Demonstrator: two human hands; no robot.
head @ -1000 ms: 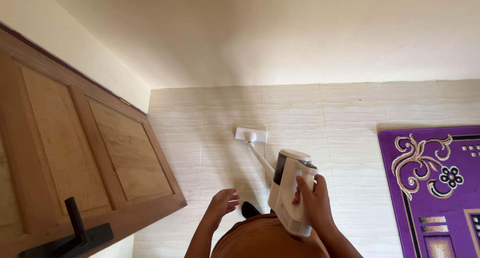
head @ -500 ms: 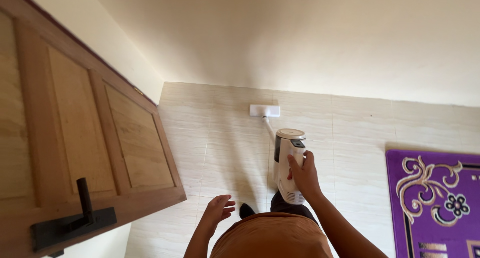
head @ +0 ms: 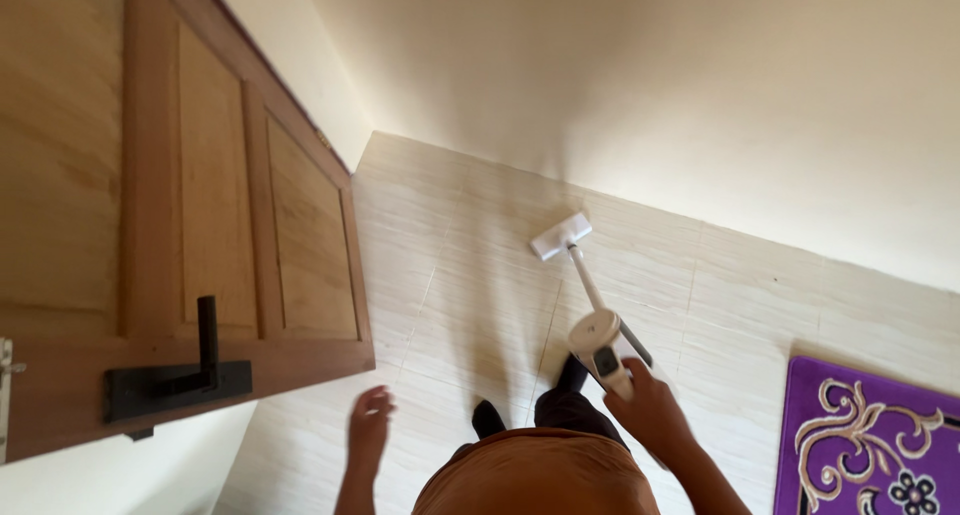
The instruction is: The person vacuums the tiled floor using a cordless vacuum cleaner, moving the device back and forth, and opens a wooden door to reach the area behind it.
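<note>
Down at the bottom of the view, the person's orange top filled the near edge, with a dark foot poking out on the pale tiled floor. On one side, the left hand hung free with its fingers loosely spread and nothing in it. A second before it was raised higher and nearer the middle; now it had dropped lower and out to the side. On the other side, the right hand was wrapped tight round the handle of the white stick vacuum. Earlier the vacuum's body stood tall and faced the camera; now it was tipped forward and looked short from above, perhaps because the head had turned too. Its thin white pole ran away from the hand to the flat floor head, which sat on the tiles close to the cream wall. The floor head had gone further out, so the push looked to be reaching the strip along the wall. To the left the wooden door with its black handle looked closer than before, and the purple rug had slid to the right corner
</note>
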